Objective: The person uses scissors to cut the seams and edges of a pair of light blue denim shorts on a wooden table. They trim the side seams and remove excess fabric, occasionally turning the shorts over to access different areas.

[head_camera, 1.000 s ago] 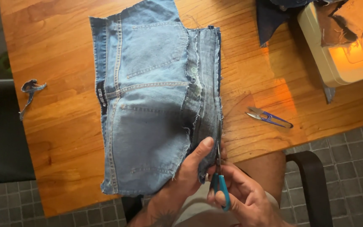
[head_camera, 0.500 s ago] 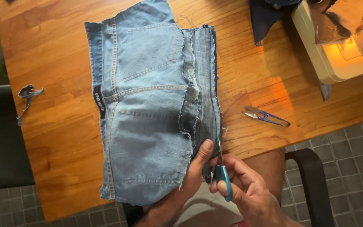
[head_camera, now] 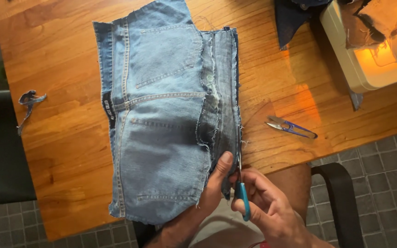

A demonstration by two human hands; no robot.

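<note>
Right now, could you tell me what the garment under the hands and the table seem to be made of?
The garment looks like faded blue denim: orange topstitching, frayed raw edges. The table appears to be varnished wood: warm grain, soft sheen. The scissors in the right hand have blue, probably plastic, handles.

The denim piece is light blue with pale stitching. The scissors have teal handles. Near the tabletop's right edge, the warm brown wood carries purple-handled snips.

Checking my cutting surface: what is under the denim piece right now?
The denim piece lies flat on the wooden table, with bare wood showing all round it. Its near edge overhangs the table, pinched by the left hand. Anything lying beneath the fabric is covered.
</note>
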